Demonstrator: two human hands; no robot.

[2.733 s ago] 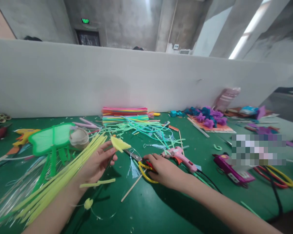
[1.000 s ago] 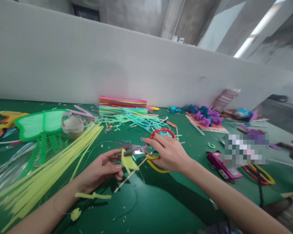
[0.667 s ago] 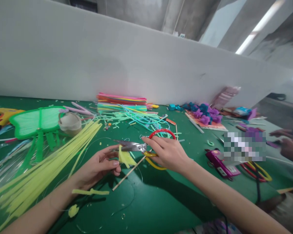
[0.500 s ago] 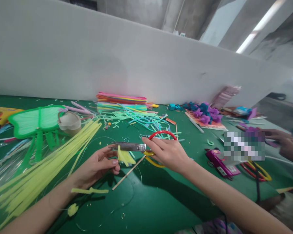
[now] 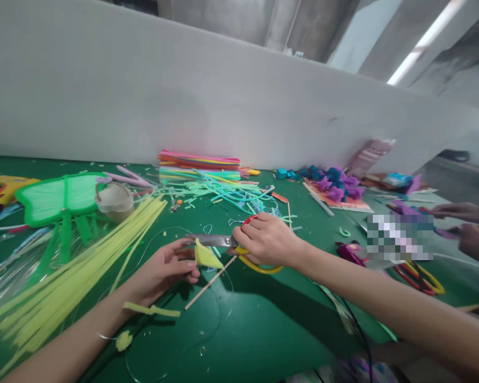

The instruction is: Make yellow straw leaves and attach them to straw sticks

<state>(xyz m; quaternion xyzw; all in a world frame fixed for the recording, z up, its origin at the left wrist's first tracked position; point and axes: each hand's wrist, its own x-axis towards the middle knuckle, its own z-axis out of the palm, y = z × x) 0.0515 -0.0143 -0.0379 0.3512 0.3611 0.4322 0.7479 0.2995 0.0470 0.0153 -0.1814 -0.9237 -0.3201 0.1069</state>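
My right hand (image 5: pixel 268 239) is closed round the scissors (image 5: pixel 217 241), which have red and yellow handles; their blades point left. At the blades is a folded yellow chenille piece (image 5: pixel 208 256). My left hand (image 5: pixel 171 264) has its fingers curled by the blade tips, with the thumb at the yellow piece's left edge. Its exact hold is partly hidden. Below the scissors a thin wooden stick (image 5: pixel 207 284) slants over the green table (image 5: pixel 255 330). A short yellow chenille strip (image 5: pixel 154 309) and a small yellow tuft (image 5: pixel 123 340) on clear thread are by my left forearm.
Long yellow chenille stems (image 5: pixel 83 271) fan out at left, beside a green winged shape (image 5: pixel 62 199), a paper cup (image 5: pixel 115 201) and a yellow glue gun (image 5: pixel 8 191). Coloured stems (image 5: pixel 199 162) lie behind. At right are purple flowers (image 5: pixel 335 186) and another person's hands (image 5: pixel 475 242).
My right hand has closed more on the scissor handles, and the blades look closer together. The yellow piece has turned slightly. At right, another person's hands have moved.
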